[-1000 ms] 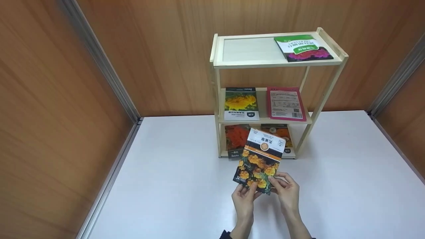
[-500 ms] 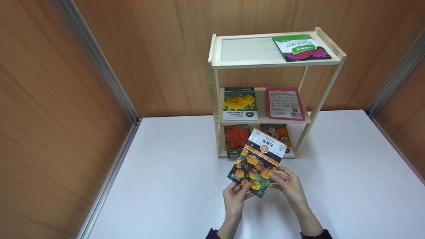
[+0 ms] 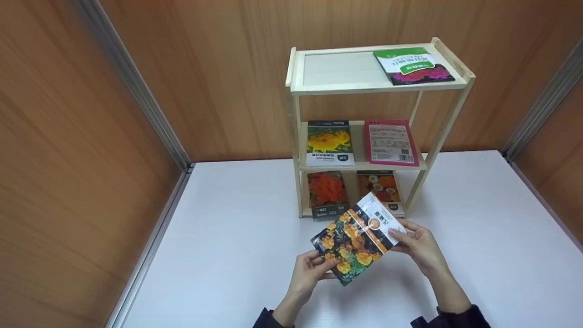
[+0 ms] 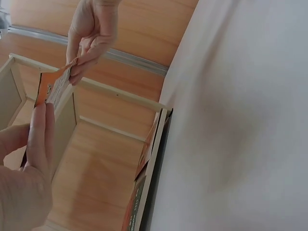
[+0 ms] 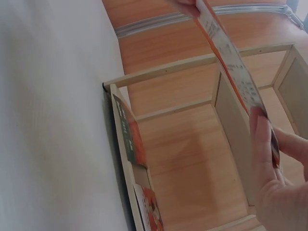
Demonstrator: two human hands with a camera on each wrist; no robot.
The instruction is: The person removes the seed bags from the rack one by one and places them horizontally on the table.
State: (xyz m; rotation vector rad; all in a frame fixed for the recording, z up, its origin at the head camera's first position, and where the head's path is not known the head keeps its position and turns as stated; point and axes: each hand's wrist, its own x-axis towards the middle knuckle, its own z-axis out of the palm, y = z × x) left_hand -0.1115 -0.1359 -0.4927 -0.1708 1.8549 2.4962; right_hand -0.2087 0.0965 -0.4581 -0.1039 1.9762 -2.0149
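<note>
Both hands hold the glossy seed packet printed with orange marigolds [image 3: 356,237] above the white bench [image 3: 227,237], just in front of the small pale wooden three-tier shelf unit [image 3: 296,136]. The left hand [image 3: 309,271] pinches its dark lower corner; the right hand [image 3: 419,248] pinches the white top end. Gripping by the edges seems wise (the foil looks slippery), keeping it flat.

The top tier carries a green-and-magenta packet [image 3: 412,66] at its right end. The middle tier holds a yellow-flower packet [image 3: 329,142] and a pink packet [image 3: 391,142]; the bottom, an orange-flower packet [image 3: 325,191] and a mixed-flower packet [image 3: 380,184].
</note>
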